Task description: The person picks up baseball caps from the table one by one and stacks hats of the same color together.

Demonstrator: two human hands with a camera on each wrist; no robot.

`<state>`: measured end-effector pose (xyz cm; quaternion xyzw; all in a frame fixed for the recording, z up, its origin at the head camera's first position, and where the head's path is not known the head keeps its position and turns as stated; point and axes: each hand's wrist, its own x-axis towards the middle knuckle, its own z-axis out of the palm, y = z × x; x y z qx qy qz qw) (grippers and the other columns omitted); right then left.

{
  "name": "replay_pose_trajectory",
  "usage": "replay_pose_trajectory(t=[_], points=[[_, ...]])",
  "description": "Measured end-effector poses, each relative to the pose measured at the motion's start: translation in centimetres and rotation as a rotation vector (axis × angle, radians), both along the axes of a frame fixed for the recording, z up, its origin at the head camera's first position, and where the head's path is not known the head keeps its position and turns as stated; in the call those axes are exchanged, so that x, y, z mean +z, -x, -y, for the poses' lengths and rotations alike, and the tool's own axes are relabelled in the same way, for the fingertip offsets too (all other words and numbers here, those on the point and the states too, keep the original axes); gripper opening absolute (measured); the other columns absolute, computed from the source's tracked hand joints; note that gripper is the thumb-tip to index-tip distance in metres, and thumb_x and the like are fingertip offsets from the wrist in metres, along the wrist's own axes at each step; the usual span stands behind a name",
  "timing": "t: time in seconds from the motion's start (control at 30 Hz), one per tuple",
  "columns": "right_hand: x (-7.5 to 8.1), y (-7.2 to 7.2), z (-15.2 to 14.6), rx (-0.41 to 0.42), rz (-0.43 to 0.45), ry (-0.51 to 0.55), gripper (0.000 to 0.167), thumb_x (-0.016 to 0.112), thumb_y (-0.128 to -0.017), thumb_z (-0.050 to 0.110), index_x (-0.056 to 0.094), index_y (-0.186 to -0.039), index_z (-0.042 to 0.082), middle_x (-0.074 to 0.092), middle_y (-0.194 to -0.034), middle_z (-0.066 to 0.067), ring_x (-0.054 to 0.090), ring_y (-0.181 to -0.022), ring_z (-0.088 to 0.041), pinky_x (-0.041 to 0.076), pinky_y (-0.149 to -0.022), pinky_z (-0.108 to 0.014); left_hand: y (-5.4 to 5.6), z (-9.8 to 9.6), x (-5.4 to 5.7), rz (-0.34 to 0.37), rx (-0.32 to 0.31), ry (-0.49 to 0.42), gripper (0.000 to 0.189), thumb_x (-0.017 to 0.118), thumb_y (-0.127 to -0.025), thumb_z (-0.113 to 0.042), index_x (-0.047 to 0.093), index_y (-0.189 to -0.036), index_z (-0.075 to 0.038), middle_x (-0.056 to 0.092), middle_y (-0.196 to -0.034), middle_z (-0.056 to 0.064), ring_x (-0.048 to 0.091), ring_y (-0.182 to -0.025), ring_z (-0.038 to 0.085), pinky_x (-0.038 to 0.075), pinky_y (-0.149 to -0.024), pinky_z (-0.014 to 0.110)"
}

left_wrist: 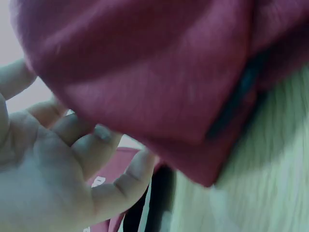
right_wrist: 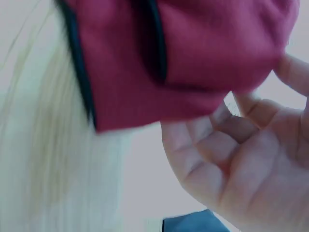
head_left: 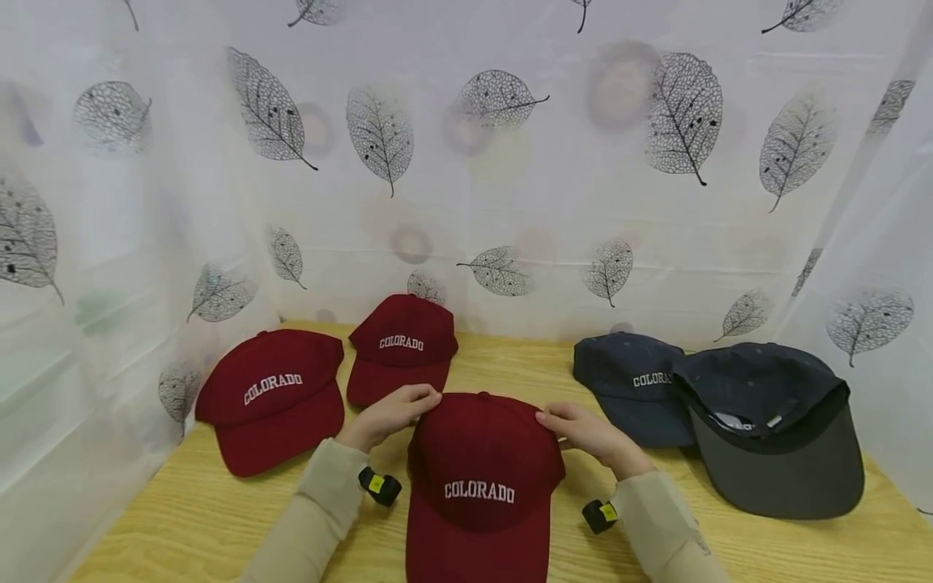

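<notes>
A dark red baseball cap (head_left: 481, 445) with white COLORADO lettering faces the person at the front middle, brim downward in the head view. My left hand (head_left: 389, 417) holds the upper left of its crown, and my right hand (head_left: 592, 437) grips the upper right. From the left wrist, the thumb meets the red cloth while the other fingers (left_wrist: 123, 186) bend in behind and below the crown. Seen from the right wrist, the fingers (right_wrist: 203, 154) likewise reach under the folded back edge of the cap (right_wrist: 217, 48). Part of those fingertips is hidden by the cloth.
Two more red caps lie behind on the left, one at the far left (head_left: 273, 397) and one at the back (head_left: 401, 348). To the right are a dark blue cap (head_left: 627, 372) and an upturned one (head_left: 787, 461) overlapping it. A leaf-printed curtain (head_left: 466, 202) encloses the wooden table (head_left: 168, 518).
</notes>
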<state>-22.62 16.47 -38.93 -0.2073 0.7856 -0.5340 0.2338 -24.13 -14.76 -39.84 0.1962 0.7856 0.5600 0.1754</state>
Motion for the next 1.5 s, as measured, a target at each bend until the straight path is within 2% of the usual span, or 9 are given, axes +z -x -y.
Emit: replay_pose_trajectory(t=[0.23, 0.47, 0.57, 0.8, 1.0, 1.13, 1.3, 1.4, 1.5], points=[[-0.6, -0.4, -2.0, 0.086, 0.033, -0.001, 0.018, 0.045, -0.092, 0.015, 0.052, -0.090, -0.001, 0.054, -0.086, -0.005, 0.054, -0.084, -0.021, 0.044, -0.079, -0.040, -0.5, 1.6, -0.7, 0.019, -0.033, 0.062, 0.023, 0.044, -0.094, -0.023, 0.051, -0.087, -0.003, 0.044, -0.077, 0.001, 0.045, -0.078, 0.016, 0.041, -0.071, 0.034], [-0.8, -0.2, -3.1, 0.235, -0.040, -0.018, 0.012, 0.054, -0.085, 0.008, 0.050, -0.088, -0.003, 0.054, -0.079, -0.003, 0.052, -0.073, -0.016, 0.042, -0.064, -0.030, -0.8, 2.5, -0.6, -0.025, -0.156, 0.094, 0.011, 0.052, -0.088, -0.010, 0.054, -0.088, 0.000, 0.048, -0.072, 0.002, 0.045, -0.064, 0.016, 0.039, -0.060, 0.029], [-0.8, -0.2, -3.0, 0.253, -0.035, -0.011, 0.014, 0.056, -0.085, 0.009, 0.049, -0.084, -0.003, 0.054, -0.074, -0.001, 0.052, -0.068, -0.014, 0.042, -0.061, -0.029, -0.9, 2.5, -0.5, -0.037, -0.172, 0.117, 0.007, 0.055, -0.086, -0.007, 0.053, -0.085, 0.000, 0.049, -0.071, 0.001, 0.046, -0.064, 0.015, 0.040, -0.059, 0.027], [-0.5, -0.6, -2.4, 0.129, 0.028, -0.003, 0.012, 0.054, -0.086, 0.003, 0.046, -0.080, -0.003, 0.052, -0.073, -0.004, 0.054, -0.072, -0.018, 0.048, -0.069, -0.036, -0.8, 2.3, -0.4, -0.066, -0.099, 0.096, 0.008, 0.053, -0.085, 0.003, 0.048, -0.079, 0.002, 0.047, -0.071, 0.001, 0.047, -0.068, 0.014, 0.043, -0.062, 0.027], [-0.1, -0.9, -1.9, -0.008, -0.059, -0.032, 0.008, 0.048, -0.086, -0.004, 0.044, -0.080, -0.003, 0.053, -0.073, -0.006, 0.055, -0.073, -0.019, 0.049, -0.069, -0.038, -0.9, 2.1, -0.2, -0.058, -0.035, 0.063, 0.010, 0.050, -0.086, 0.005, 0.044, -0.080, 0.001, 0.045, -0.070, 0.002, 0.047, -0.069, 0.014, 0.046, -0.063, 0.031], [-0.1, -0.9, -1.4, -0.105, -0.144, -0.091, 0.005, 0.049, -0.086, -0.003, 0.046, -0.082, -0.002, 0.053, -0.073, -0.005, 0.056, -0.075, -0.017, 0.049, -0.068, -0.035, -1.0, 1.7, -0.2, -0.139, 0.040, 0.096, 0.009, 0.053, -0.085, 0.003, 0.045, -0.082, 0.000, 0.048, -0.074, 0.004, 0.048, -0.069, 0.015, 0.044, -0.060, 0.029], [-0.1, -1.0, -1.0, -0.174, -0.205, -0.149, 0.004, 0.051, -0.086, -0.001, 0.048, -0.084, -0.001, 0.054, -0.076, -0.005, 0.056, -0.078, -0.018, 0.049, -0.067, -0.034, -1.1, 1.1, -0.2, -0.184, 0.134, 0.097, 0.012, 0.055, -0.085, 0.002, 0.045, -0.093, 0.000, 0.051, -0.088, 0.011, 0.050, -0.081, 0.021, 0.043, -0.065, 0.031], [0.0, -1.1, -0.7, -0.222, -0.253, -0.191, 0.003, 0.051, -0.087, 0.003, 0.050, -0.088, 0.000, 0.055, -0.081, -0.005, 0.055, -0.078, -0.018, 0.049, -0.066, -0.032, -1.2, 0.8, -0.1, -0.144, 0.142, 0.080, 0.016, 0.050, -0.089, -0.002, 0.045, -0.104, 0.001, 0.051, -0.104, 0.016, 0.051, -0.095, 0.028, 0.045, -0.072, 0.034], [0.6, -1.4, -0.3, -0.256, -0.307, -0.241, 0.021, 0.052, -0.090, 0.017, 0.051, -0.103, 0.001, 0.057, -0.098, -0.011, 0.056, -0.088, -0.025, 0.047, -0.070, -0.036, -1.8, 0.2, 0.9, -0.125, 0.122, 0.105, 0.030, 0.047, -0.092, -0.015, 0.041, -0.118, -0.001, 0.046, -0.118, 0.019, 0.046, -0.108, 0.031, 0.043, -0.081, 0.041]])
